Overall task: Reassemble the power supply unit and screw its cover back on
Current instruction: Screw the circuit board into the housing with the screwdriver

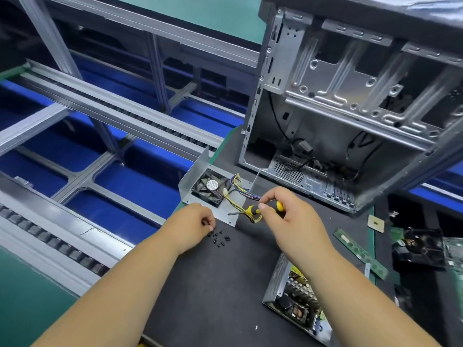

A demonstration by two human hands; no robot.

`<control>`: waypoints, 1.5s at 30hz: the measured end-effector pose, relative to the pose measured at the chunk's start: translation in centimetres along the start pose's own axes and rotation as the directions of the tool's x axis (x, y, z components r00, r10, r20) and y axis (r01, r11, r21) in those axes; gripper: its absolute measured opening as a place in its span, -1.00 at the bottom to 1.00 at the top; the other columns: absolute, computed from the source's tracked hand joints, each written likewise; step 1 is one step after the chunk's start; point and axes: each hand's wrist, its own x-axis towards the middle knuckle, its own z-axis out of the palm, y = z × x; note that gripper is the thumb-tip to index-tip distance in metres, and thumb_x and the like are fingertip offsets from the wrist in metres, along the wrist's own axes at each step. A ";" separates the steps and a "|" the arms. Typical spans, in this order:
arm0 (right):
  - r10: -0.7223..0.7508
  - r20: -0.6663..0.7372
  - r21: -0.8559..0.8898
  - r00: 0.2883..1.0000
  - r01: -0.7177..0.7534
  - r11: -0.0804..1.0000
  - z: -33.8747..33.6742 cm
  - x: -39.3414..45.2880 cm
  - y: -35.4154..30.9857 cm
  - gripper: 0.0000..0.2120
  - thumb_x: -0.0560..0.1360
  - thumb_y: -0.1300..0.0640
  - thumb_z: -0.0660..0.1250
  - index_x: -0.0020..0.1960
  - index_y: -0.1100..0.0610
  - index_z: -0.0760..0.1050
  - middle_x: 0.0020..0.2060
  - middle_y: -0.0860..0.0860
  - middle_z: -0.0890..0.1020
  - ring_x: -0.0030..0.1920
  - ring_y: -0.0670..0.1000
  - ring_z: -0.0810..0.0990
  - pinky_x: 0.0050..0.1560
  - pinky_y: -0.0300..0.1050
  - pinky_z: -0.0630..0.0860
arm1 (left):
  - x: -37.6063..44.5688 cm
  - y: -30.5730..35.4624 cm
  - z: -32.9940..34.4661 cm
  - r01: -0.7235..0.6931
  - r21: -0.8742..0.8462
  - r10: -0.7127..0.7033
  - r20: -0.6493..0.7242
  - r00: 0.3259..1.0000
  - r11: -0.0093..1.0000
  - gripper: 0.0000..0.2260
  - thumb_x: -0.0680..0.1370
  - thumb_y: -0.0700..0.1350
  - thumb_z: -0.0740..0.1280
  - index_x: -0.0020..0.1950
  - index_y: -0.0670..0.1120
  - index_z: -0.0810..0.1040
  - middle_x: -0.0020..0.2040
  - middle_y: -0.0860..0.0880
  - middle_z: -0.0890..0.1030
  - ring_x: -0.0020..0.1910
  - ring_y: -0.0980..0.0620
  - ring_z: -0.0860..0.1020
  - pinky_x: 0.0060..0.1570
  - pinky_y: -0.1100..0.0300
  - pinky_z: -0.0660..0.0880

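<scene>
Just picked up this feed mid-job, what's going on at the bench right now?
A person is reassembling a power supply. The right hand grips a yellow-handled screwdriver, while the left hand picks at a pile of small black screws on the dark mat. The cover with its fan lies open beyond the hands; the PSU body sits apart, near the right forearm, not yet closed. An empty PC case stands behind.

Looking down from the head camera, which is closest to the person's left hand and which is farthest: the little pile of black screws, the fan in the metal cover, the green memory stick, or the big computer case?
From the left hand:
1. Black screws, right at its fingertips.
2. Fan, in the metal cover just beyond the hand.
3. Memory stick, off to the right, past the right hand.
4. Computer case, standing at the back right.
</scene>
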 end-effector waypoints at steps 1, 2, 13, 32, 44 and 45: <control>0.001 -0.002 0.003 1.000 -0.001 1.000 0.0 0.0 0.0 -0.98 0.54 -0.07 0.26 -0.04 -0.18 0.43 -0.34 -0.31 0.49 -0.39 -0.16 0.41 -0.40 -0.15 0.34 | 0.0 0.0 0.0 -0.004 0.003 0.004 0.011 1.000 1.000 -0.90 0.51 -0.12 0.40 -0.17 0.07 0.61 -0.08 0.12 0.51 -0.13 0.16 0.54 -0.03 0.14 0.54; 0.001 -0.004 0.008 1.000 -0.001 1.000 -0.1 -0.1 0.1 -0.98 0.54 -0.07 0.27 -0.04 -0.18 0.43 -0.34 -0.30 0.49 -0.38 -0.16 0.41 -0.40 -0.15 0.34 | -0.1 0.1 -0.1 -0.009 0.014 0.009 0.019 1.000 1.000 -0.91 0.51 -0.11 0.41 -0.17 0.08 0.60 -0.07 0.12 0.50 -0.13 0.16 0.54 -0.05 0.16 0.53; 0.001 0.009 0.012 1.000 -0.001 1.000 -0.3 -0.6 -0.1 -0.98 0.54 -0.06 0.26 -0.06 -0.19 0.43 -0.39 -0.29 0.47 -0.41 -0.17 0.40 -0.41 -0.18 0.29 | 0.1 1.2 0.9 -0.052 0.228 0.052 0.005 0.999 0.972 -0.90 0.54 -0.10 0.30 -0.17 0.06 0.50 -0.08 0.10 0.40 -0.11 0.06 0.46 -0.21 0.18 0.39; 0.005 -0.045 0.098 0.999 0.000 0.995 -0.9 -1.7 0.5 -0.96 0.53 -0.06 0.28 -0.03 -0.18 0.47 -0.39 -0.21 0.45 -0.44 -0.13 0.35 -0.42 -0.17 0.29 | -0.6 2.1 -0.1 0.162 -0.408 -0.219 -0.097 0.971 0.899 -0.82 0.59 -0.24 0.17 -0.14 -0.01 0.46 -0.22 0.06 0.66 -0.24 0.08 0.61 -0.17 0.16 0.52; 0.123 -0.252 0.525 0.960 0.029 0.851 -4.0 -3.2 0.0 -0.90 0.53 0.11 0.31 -0.14 -0.03 0.54 -0.46 -0.06 0.51 -0.44 -0.09 0.38 -0.45 -0.30 0.32 | -2.4 8.3 -1.2 0.085 -0.991 -0.075 0.077 0.994 0.103 -0.90 0.62 -0.23 0.27 0.00 -0.18 0.58 -0.28 0.03 0.60 -0.34 0.17 0.54 -0.31 0.38 0.53; 0.133 -0.268 0.535 0.954 0.032 0.844 -4.4 -3.4 0.0 -0.88 0.54 0.14 0.31 -0.14 -0.03 0.54 -0.46 -0.06 0.50 -0.44 -0.10 0.38 -0.45 -0.33 0.31 | -2.4 8.6 -1.3 0.095 -0.994 -0.071 0.091 0.993 0.062 -0.90 0.62 -0.22 0.27 0.00 -0.18 0.58 -0.28 0.03 0.60 -0.35 0.17 0.53 -0.32 0.37 0.53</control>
